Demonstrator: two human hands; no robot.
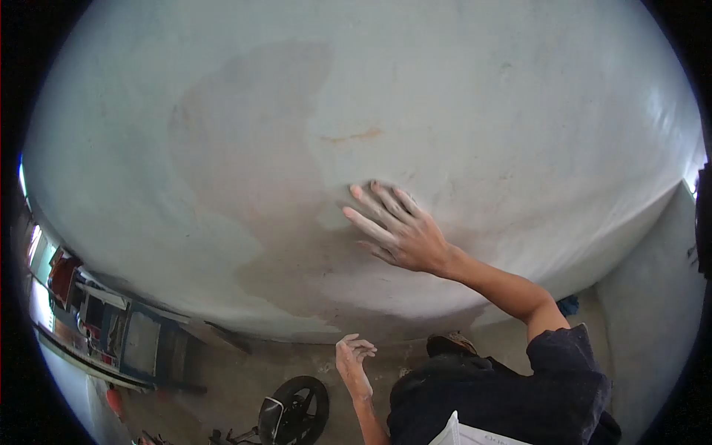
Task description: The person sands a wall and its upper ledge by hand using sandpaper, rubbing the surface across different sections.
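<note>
My right hand (394,228) is spread against a pale grey-green wall (475,96), its fingers dusted with whitish powder and nothing held in them. A darker, damp-looking patch (245,141) runs down the wall to the left of this hand and below it. Just above the fingertips is a short orange-brown streak (352,136). Lower down, my left hand (354,362) hangs in front of my body, away from the wall. Its powdery fingers are loosely bent, and I see nothing in them.
A motorcycle wheel (300,408) stands on the floor at the bottom, left of my left arm. Cluttered furniture, including a bluish cabinet (141,341), lines the left side. A side wall (653,297) meets the main wall at the right, with a blue item (568,305) near the corner.
</note>
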